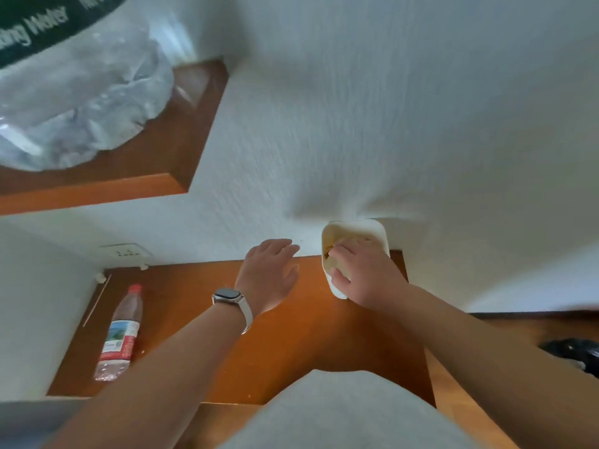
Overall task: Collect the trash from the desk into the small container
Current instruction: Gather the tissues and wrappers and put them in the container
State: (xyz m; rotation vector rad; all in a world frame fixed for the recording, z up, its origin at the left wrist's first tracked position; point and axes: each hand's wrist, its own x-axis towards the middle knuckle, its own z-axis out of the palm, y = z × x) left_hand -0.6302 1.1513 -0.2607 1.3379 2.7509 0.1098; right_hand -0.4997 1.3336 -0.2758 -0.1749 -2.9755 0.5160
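Observation:
A small white container (pixel 372 231) stands at the back of the orange-brown desk (pixel 291 345), against the white wall. Yellowish scraps show inside it. My right hand (pixel 366 273) is over its opening, fingers and thumb curled round a pale crumpled piece of trash (pixel 336 266) at the rim. My left hand (pixel 269 277), with a watch on the wrist, hovers just left of the container, fingers straight and holding nothing. A thin stick (pixel 97 299) lies at the desk's far left.
A plastic water bottle (pixel 120 335) with a red cap lies on its side at the left of the desk. A wall socket (pixel 126 252) sits behind it. A large clear water jug (pixel 81 102) fills a wooden shelf (pixel 155 157) above. A dark object (pixel 570 351) lies far right.

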